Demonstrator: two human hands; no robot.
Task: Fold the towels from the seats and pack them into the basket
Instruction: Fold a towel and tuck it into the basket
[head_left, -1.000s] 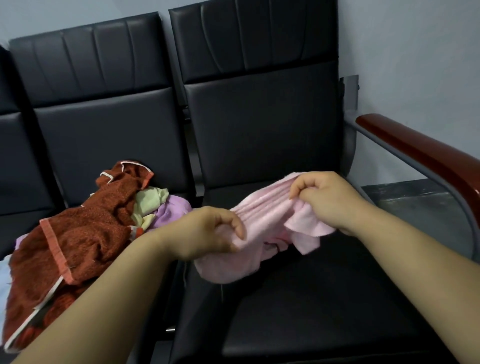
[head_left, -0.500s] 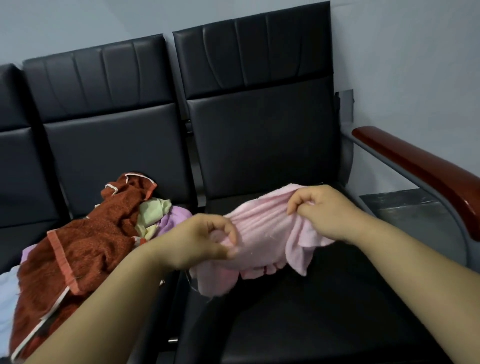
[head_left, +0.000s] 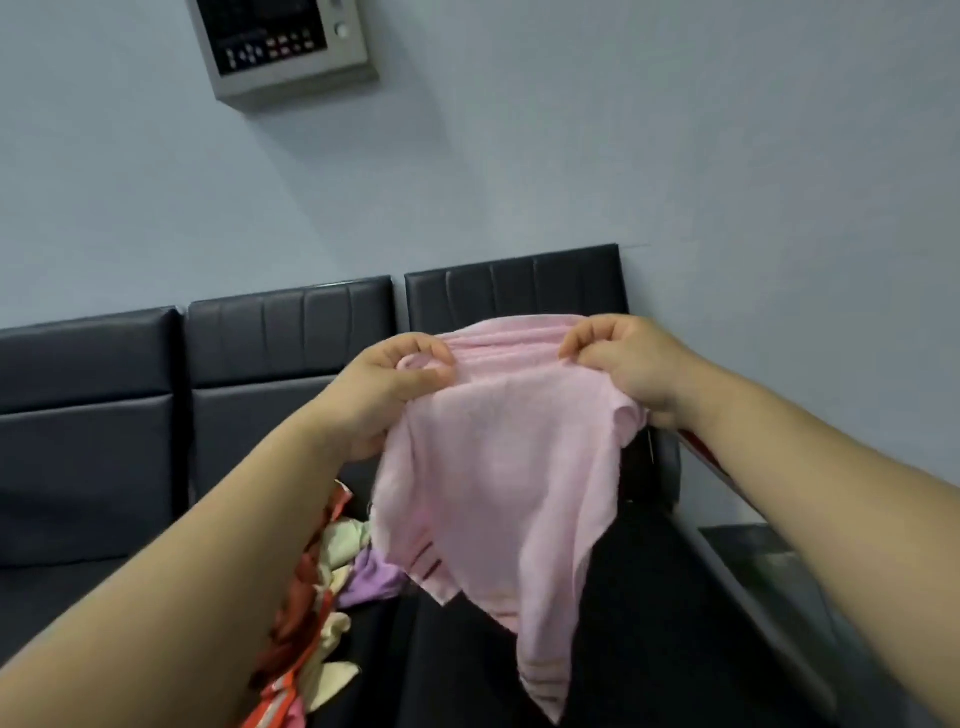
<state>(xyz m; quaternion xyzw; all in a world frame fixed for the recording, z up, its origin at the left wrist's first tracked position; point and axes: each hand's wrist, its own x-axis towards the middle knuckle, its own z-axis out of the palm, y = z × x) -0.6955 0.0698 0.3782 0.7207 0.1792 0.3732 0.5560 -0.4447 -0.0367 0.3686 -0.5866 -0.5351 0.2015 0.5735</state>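
Seats (head_left: 291, 332) line the wall; your left hand (head_left: 395, 387) and right hand (head_left: 636, 366) pinch the pink towel (head_left: 498, 467) along its top edge; towel pile (head_left: 343, 545) at seven o'clock.

pink towel (head_left: 498, 467), black seats (head_left: 291, 332), purple cloth (head_left: 371, 577)

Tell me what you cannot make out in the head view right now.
- Basket: nowhere in the head view, so it is out of frame.
- Towel pile: head view, mostly hidden behind the left forearm and the pink towel, which the left hand and right hand hold up. The count is unclear.
- Wall panel: cut off by the top edge, and its labels are too small to read.
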